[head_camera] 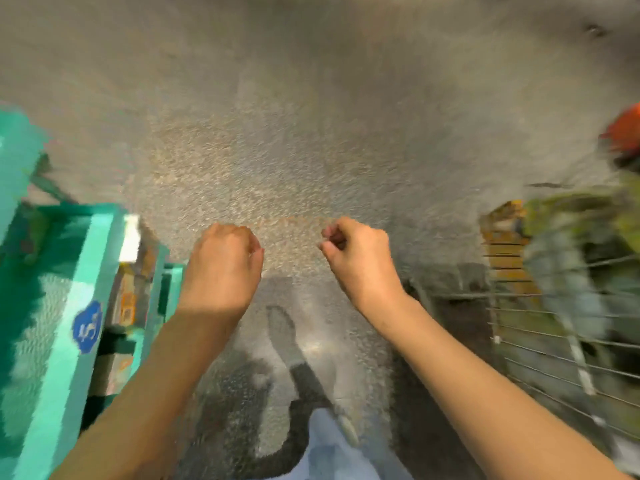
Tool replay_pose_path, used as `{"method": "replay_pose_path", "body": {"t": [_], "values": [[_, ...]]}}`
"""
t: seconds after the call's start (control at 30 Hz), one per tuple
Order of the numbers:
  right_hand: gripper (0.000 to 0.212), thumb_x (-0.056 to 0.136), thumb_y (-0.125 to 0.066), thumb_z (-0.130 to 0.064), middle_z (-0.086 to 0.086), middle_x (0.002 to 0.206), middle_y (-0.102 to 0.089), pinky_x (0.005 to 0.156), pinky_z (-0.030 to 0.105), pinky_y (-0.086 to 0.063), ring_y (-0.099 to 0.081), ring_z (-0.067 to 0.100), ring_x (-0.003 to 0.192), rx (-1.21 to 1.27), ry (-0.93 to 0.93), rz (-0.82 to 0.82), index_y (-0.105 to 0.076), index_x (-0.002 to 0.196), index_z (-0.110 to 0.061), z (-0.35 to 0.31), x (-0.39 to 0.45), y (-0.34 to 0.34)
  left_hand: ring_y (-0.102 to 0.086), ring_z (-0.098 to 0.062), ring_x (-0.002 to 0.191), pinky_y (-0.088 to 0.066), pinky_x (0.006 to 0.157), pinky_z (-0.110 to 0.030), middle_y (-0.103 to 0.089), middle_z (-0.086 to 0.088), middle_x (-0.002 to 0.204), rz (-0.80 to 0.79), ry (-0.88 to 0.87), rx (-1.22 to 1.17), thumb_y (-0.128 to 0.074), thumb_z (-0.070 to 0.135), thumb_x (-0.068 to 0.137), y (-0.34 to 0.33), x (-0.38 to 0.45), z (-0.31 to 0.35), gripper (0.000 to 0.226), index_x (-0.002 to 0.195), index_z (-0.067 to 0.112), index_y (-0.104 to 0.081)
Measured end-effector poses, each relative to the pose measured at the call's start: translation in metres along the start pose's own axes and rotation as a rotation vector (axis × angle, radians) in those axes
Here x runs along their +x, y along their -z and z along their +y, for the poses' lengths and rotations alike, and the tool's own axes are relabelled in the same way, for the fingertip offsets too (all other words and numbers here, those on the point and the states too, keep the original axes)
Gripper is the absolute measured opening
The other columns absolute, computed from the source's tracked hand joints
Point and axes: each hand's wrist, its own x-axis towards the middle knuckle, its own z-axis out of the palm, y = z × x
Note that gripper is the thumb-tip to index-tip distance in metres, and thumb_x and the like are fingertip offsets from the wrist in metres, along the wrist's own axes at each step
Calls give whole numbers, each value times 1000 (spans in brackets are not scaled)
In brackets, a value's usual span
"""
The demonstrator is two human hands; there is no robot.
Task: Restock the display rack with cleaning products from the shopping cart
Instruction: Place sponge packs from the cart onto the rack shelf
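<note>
Between rack (69,306) and cart (554,323), two curled empty hands (221,265) over floor (294,150)

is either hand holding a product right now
No, the left hand and the right hand both hang over the bare floor with curled fingers and nothing in them.

Bare forearms with no sleeves, bare hands (221,268), light blue trousers (325,448), blurred shoe (282,327)

Two hands (221,261), one rack (69,306), one cart (554,323)
</note>
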Motion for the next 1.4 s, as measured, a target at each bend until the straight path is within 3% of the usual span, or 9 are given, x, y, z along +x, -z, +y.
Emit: {"method": "replay_pose_path", "body": {"t": [0.2,0.37,0.5,0.67,0.87,0.97,1.1,1.2,1.4], "values": [[11,84,-64,-10,14,90,-70,80,35,-42,-63,30,89,48,-203,296,-66,92,-2,-19,-52,190,-58,-38,79,-44,67,-42,-64,-19,75,12,-293,-43,-62,3,81,99,11,167,11,70,1,-64],[12,83,-66,-10,1,78,-63,69,21,-36,-57,16,76,85,-380,501,-67,94,-4,-5,-129,302,-55,-38,93,-37,79,-40,-65,-22,89,-142,-467,-40,-56,7,87,133,-15,274,14,80,0,-66],[7,84,-67,-12,-5,75,-59,62,10,-44,-56,7,69,193,-539,721,-67,91,-11,21,-201,350,-58,-40,82,-41,82,-41,-66,-22,78,-175,-635,-109,-62,1,80,130,-50,341,10,72,0,-67],[7,83,-68,-12,-6,76,-62,59,2,-39,-56,0,70,247,-716,902,-65,89,-16,64,-282,396,-55,-29,92,-38,70,-35,-67,-9,89,-271,-812,-116,-58,12,86,107,-88,423,12,85,9,-69],[10,81,-71,-13,-3,75,-62,65,12,-45,-57,9,70,195,-954,1155,-68,90,-10,134,-354,455,-55,-27,91,-39,69,-35,-66,-9,90,-337,-1017,-101,-55,15,88,71,-121,524,15,87,8,-68],[10,82,-69,-13,-1,76,-61,61,9,-40,-55,9,71,146,-1043,1191,-67,91,-8,169,-373,472,-53,-28,96,-39,75,-37,-65,-9,94,-369,-1120,-55,-55,17,89,45,-135,573,15,91,7,-67],[14,83,-67,-13,4,82,-64,78,27,-45,-61,21,84,59,-1137,1146,-67,95,-5,213,-379,481,-51,-29,106,-41,85,-38,-62,-10,107,-416,-1241,95,-54,19,90,1,-156,624,22,105,7,-64],[23,84,-66,-16,9,94,-66,74,19,-33,-60,21,92,48,-1181,1057,-64,104,-4,238,-377,481,-48,-28,115,-42,88,-38,-58,-10,119,-465,-1287,194,-53,21,91,-25,-174,650,30,118,9,-58],[36,81,-71,-18,5,99,-61,78,23,-39,-57,19,95,120,-1210,1027,-59,114,-6,265,-368,477,-44,-29,119,-41,92,-36,-50,-15,126,-579,-1271,165,-63,23,84,-62,-200,668,50,127,6,-45]]}}
